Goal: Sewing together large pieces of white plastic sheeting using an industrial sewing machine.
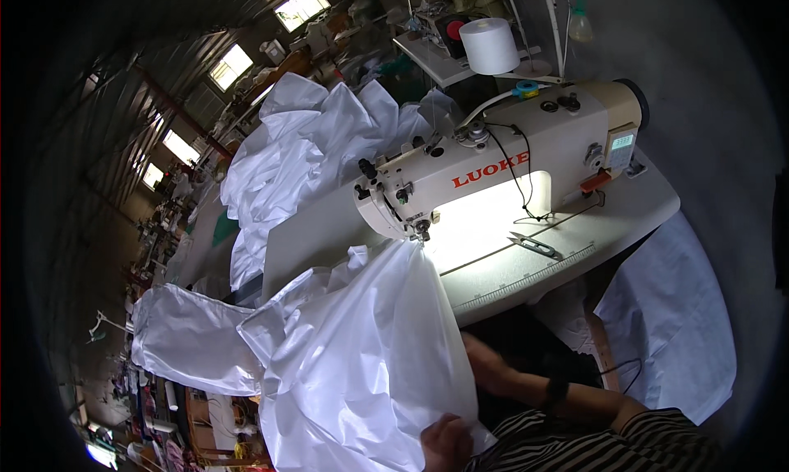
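Note:
A large sheet of white cloth (pixel 353 365) hangs from the needle area of a sewing machine (pixel 493 156) and drapes down over the table's front edge. Near the lower edge of the view, my left hand (pixel 446 442) is closed in a fist at the cloth's right border, gripping it. Higher up, my right hand (pixel 486 363), with a dark band on its wrist, reaches to the same border. Its fingers are hidden behind the cloth. The cloth's top end lies under the presser foot (pixel 419 230), lit by the machine's lamp.
Thread snips (pixel 536 245) lie on the machine table (pixel 649 197), right of the needle. More white cloth (pixel 296 151) is heaped behind the machine, and another white piece (pixel 674 316) hangs at the right. A white thread cone (pixel 490 46) stands above the machine.

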Available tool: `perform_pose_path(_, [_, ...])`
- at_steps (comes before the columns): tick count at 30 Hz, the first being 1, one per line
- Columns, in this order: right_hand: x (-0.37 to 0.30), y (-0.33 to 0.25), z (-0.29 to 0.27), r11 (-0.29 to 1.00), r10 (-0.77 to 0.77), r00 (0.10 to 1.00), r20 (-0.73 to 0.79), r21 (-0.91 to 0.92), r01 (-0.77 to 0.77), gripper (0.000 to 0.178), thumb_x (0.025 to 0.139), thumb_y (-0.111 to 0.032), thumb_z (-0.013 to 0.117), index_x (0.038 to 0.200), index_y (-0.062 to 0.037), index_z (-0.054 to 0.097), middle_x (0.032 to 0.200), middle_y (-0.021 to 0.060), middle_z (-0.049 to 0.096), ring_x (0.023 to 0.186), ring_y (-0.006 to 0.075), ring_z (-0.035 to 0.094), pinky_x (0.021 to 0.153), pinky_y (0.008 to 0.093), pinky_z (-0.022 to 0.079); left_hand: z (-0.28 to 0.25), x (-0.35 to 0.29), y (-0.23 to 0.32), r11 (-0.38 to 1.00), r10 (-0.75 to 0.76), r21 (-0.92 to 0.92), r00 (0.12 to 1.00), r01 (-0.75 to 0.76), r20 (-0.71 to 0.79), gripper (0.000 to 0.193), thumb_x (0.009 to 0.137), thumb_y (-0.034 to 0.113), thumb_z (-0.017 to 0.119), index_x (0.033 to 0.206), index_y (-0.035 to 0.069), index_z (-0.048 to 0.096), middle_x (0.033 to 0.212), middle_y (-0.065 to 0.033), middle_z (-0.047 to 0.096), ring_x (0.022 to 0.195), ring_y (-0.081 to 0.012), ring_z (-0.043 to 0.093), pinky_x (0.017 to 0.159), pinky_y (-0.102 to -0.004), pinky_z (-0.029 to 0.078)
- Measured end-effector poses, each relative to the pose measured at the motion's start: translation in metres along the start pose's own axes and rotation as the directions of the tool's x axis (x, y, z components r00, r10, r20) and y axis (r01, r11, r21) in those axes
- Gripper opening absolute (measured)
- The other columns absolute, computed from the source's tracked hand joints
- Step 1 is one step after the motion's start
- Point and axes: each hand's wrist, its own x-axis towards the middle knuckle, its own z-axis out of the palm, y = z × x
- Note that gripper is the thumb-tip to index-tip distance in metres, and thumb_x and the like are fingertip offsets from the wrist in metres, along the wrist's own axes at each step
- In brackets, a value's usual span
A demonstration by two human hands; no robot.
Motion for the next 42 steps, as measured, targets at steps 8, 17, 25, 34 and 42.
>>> perform_pose_path(8, [0.029, -0.006, -0.048, 0.865, 0.088, 0.65, -0.755, -0.266, -0.426, 0.053, 0.098, -0.029, 0.048, 0.136, 0.007, 0.041, 0.098, 0.0125, 0.069, 0.082, 0.0211, 0.068, 0.074, 0.0339, 0.054, -0.018, 0.035, -0.01, 0.986, 0.169, -0.061, 0.905, -0.158, 0.389, 0.013, 0.078, 0.004, 0.064, 0.088, 0.004, 0.056, 0.079, -0.0133, 0.055, 0.066, -0.0329, 0.055, 0.057, -0.0413, 0.046])
perform_pose_path(17, [0.06, 0.014, -0.03, 0.0, -0.028, 0.769, -0.639, -0.769, -0.639, 0.058, 0.084, -0.013, 0.053, 0.138, 0.0046, 0.043, 0.068, 0.0031, 0.066, 0.055, 0.018, 0.065, 0.044, 0.0326, 0.049, -0.018, 0.062, -0.037, 0.996, 0.014, 0.069, 0.857, -0.058, 0.516, 0.009, 0.08, 0.007, 0.063, 0.084, 0.005, 0.056, 0.078, -0.0148, 0.056, 0.068, -0.0361, 0.058, 0.059, -0.0435, 0.047])
perform_pose_path(25, [0.102, 0.008, -0.069, 0.083, -0.02, 0.731, -0.683, -0.729, -0.679, 0.059, 0.086, -0.013, 0.051, 0.139, 0.0093, 0.038, 0.067, 0.0059, 0.068, 0.056, 0.021, 0.067, 0.047, 0.0364, 0.051, -0.007, 0.127, -0.073, 0.974, 0.044, 0.184, 0.913, -0.129, 0.406, 0.004, 0.08, 0.005, 0.059, 0.083, 0.007, 0.059, 0.074, -0.0141, 0.061, 0.066, -0.0359, 0.063, 0.06, -0.0453, 0.051])
perform_pose_path(34, [0.121, -0.016, -0.13, 0.244, -0.058, 0.763, -0.643, -0.751, -0.614, 0.048, 0.094, -0.016, 0.051, 0.136, 0.0052, 0.041, 0.079, 0.015, 0.069, 0.068, 0.0294, 0.068, 0.054, 0.0389, 0.053, 0.014, 0.167, -0.093, 0.995, -0.059, 0.088, 0.967, 0.038, 0.249, 0.02, 0.085, 0.006, 0.057, 0.104, 0.002, 0.063, 0.091, -0.0205, 0.065, 0.078, -0.0379, 0.064, 0.068, -0.0425, 0.052])
perform_pose_path(42, [-0.033, 0.048, -0.052, 0.831, -0.188, 0.709, -0.68, -0.495, -0.254, 0.065, 0.088, -0.034, 0.069, 0.133, 0.003, 0.04, 0.11, 0.0138, 0.064, 0.1, 0.0234, 0.065, 0.088, 0.0344, 0.051, 0.028, 0.011, -0.082, 0.846, -0.533, -0.249, 0.747, 0.471, -0.398, 0.017, 0.079, -0.007, 0.061, 0.092, 0.003, 0.058, 0.094, -0.0106, 0.06, 0.082, -0.0214, 0.061, 0.068, -0.0303, 0.053])
